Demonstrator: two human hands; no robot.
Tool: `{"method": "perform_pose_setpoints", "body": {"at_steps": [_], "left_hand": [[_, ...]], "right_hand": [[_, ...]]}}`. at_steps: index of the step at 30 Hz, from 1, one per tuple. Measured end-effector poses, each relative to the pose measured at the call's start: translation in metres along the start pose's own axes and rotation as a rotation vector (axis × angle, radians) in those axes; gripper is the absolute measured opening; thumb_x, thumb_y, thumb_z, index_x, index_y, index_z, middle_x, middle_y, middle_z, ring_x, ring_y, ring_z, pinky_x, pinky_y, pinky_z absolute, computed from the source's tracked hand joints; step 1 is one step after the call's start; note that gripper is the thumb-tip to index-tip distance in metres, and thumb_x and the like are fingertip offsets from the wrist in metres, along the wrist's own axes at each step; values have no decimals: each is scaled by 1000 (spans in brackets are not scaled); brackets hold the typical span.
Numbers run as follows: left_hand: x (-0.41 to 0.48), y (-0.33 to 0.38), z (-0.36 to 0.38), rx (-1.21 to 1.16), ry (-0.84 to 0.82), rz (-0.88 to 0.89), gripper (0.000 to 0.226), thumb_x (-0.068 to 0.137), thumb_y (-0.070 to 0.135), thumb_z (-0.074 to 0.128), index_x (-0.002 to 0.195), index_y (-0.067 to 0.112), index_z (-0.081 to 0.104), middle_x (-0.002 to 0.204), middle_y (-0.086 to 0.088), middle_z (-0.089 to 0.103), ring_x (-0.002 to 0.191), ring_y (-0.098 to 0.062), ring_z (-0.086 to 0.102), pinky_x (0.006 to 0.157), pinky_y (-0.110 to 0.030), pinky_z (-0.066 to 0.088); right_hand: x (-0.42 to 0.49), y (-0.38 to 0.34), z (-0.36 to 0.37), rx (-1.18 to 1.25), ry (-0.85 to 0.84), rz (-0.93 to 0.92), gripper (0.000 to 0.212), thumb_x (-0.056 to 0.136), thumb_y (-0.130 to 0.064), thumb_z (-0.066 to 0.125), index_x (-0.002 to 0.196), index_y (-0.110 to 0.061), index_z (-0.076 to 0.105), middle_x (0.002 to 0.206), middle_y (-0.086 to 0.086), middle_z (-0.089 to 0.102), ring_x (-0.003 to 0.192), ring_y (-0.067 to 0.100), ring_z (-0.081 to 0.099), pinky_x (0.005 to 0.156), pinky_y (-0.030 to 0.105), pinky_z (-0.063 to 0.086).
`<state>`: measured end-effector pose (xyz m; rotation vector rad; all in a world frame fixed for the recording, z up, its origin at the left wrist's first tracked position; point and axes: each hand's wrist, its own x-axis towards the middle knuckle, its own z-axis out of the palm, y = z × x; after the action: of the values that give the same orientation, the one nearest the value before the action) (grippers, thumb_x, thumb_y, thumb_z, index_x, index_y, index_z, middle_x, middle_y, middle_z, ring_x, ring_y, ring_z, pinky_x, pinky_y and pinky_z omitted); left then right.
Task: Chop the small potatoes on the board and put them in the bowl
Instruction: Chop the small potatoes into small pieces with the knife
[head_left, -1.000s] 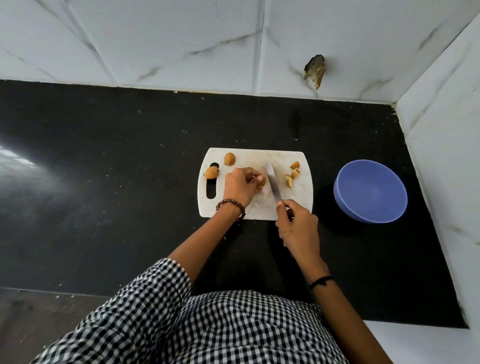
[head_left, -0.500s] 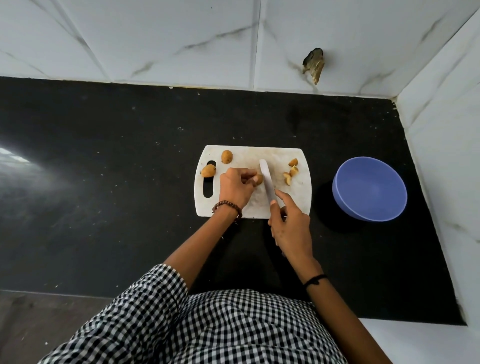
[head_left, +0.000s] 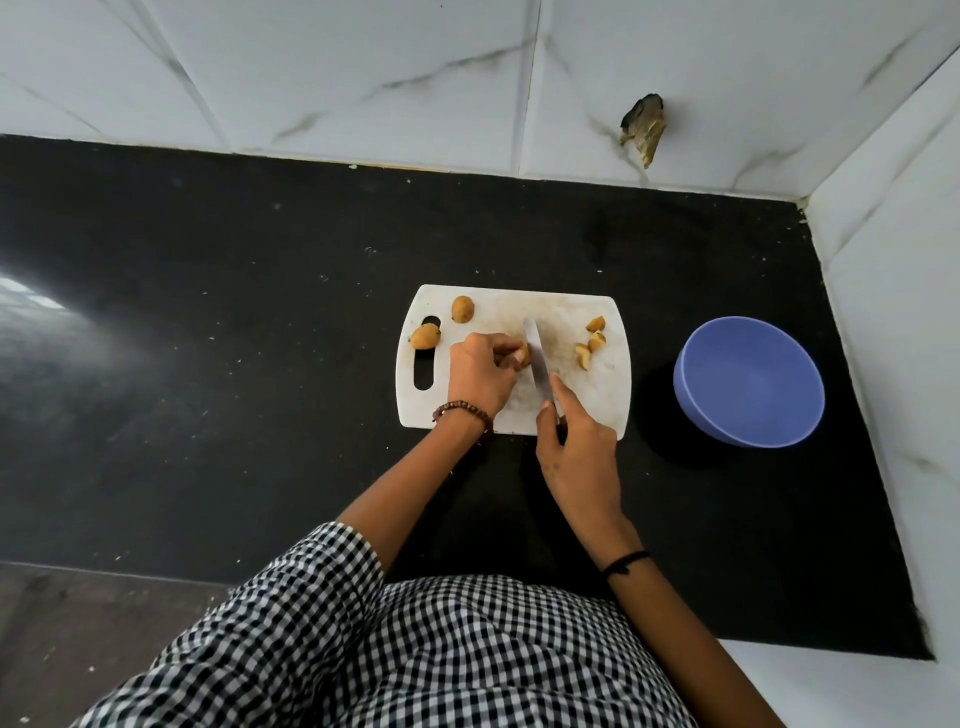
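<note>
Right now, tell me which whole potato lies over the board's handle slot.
The leftmost potato, overlapping the slot's top; the other whole potato sits farther right.

Left hand curled (fingers pinching); right hand gripping.

Sharp, evenly lit, wide-angle edge distortion

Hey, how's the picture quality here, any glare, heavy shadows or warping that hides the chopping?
Head view: a bright glare patch sits on the black counter at far left, away from the work; the blue bowl casts a dark shadow to its left; wide-angle warping bends the wall tiles and counter edges; the cutting board, knife and potato pieces stay evenly lit and sharp.
</note>
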<state>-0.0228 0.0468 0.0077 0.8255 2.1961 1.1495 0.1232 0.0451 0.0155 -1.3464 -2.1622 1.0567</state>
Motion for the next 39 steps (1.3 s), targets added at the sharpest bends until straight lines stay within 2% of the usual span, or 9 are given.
{"method": "perform_pose_setpoints", "body": {"at_steps": [4, 6, 12, 16, 21, 26, 30, 35, 39], "left_hand": [[-1, 4, 1, 81, 8, 43, 17, 87, 2, 63, 96, 11, 75, 89, 3, 73, 77, -1, 61, 63, 5, 39], [-2, 5, 1, 105, 10, 56, 19, 87, 0, 61, 94, 11, 75, 88, 1, 73, 77, -3, 62, 62, 4, 39], [-2, 9, 1, 145, 30, 68, 18, 87, 1, 62, 97, 8, 74, 89, 1, 71, 77, -2, 58, 61, 3, 36], [-1, 9, -1, 153, 21, 71, 14, 87, 3, 63, 94, 7, 74, 86, -1, 70, 75, -6, 60, 66, -3, 41], [0, 10, -4, 165, -1, 79, 15, 88, 4, 62, 96, 9, 75, 79, 7, 60, 70, -4, 54, 59, 2, 39], [-4, 11, -8, 168, -4, 117, 16, 89, 5, 61, 91, 9, 76, 86, -8, 70, 72, -9, 57, 67, -11, 42], [-5, 11, -8, 139, 16, 114, 16, 89, 4, 60, 90, 7, 76, 89, -7, 72, 73, -4, 55, 73, -11, 43], [-3, 5, -4, 70, 27, 62, 17, 88, 5, 63, 99, 11, 75, 97, -2, 73, 87, -9, 65, 82, -16, 50], [-1, 1, -1, 32, 30, 25, 17, 87, 6, 65, 102, 9, 74, 98, -3, 73, 89, -9, 66, 81, -12, 49]], "right_hand": [[2, 1, 1, -9, -4, -34, 46, 104, -21, 49, 149, -16, 43, 106, 1, 68, 77, 3, 60, 75, 6, 49], [4, 1, 1, -16, -21, -36, 46, 104, -19, 49, 149, -14, 44, 100, 3, 70, 72, 3, 58, 68, 2, 44], [11, -1, 0, -25, -75, -8, 46, 104, -20, 47, 149, -12, 42, 74, 1, 62, 59, 5, 56, 52, 7, 43], [13, 0, 1, -8, -79, -25, 47, 104, -19, 47, 150, -12, 41, 76, 0, 62, 60, 4, 57, 56, 6, 45], [14, 3, 1, -7, -77, -30, 46, 104, -18, 48, 149, -11, 42, 76, 2, 63, 60, 6, 57, 58, 8, 47], [25, 2, 7, -43, -85, -43, 46, 104, -19, 46, 149, -12, 44, 77, 3, 64, 62, 7, 58, 57, 4, 44], [32, 1, 14, -88, -91, -50, 46, 104, -21, 46, 150, -12, 42, 73, 4, 63, 60, 9, 57, 55, 12, 43], [31, 4, 17, -184, -84, -92, 46, 105, -24, 44, 149, -10, 43, 74, 9, 66, 64, 22, 64, 62, 42, 57], [27, 2, 17, -271, -112, -109, 48, 106, -28, 42, 150, -10, 41, 76, 9, 65, 65, 23, 63, 62, 42, 58]]}}
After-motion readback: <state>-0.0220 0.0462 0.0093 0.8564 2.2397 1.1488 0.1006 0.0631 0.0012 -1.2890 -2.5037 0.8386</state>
